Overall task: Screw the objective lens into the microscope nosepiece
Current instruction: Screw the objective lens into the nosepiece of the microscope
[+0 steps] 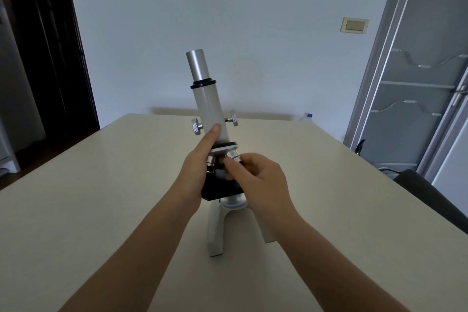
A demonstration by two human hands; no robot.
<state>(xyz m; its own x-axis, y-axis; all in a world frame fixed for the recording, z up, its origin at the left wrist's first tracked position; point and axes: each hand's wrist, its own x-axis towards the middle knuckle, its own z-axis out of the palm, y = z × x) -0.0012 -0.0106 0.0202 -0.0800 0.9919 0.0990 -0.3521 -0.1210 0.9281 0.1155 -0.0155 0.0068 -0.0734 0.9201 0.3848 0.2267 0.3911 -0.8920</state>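
Note:
A white microscope [206,106] stands upright on the table, its silver eyepiece tube at the top. My left hand [196,172] wraps the body tube from the left, thumb pointing up along it. Below sits the black nosepiece [224,146] with silver objective lenses. My right hand [255,177] pinches one silver objective lens [234,155] under the nosepiece between thumb and fingers. A second lens [210,161] shows beside my left palm. The black stage [222,189] is partly hidden by both hands.
The cream table [101,197] runs to a far edge near the wall. A dark chair back [428,195] stands at the right edge. A bottle cap [309,116] peeks over the far edge. Focus knobs [196,126] stick out on both sides of the tube.

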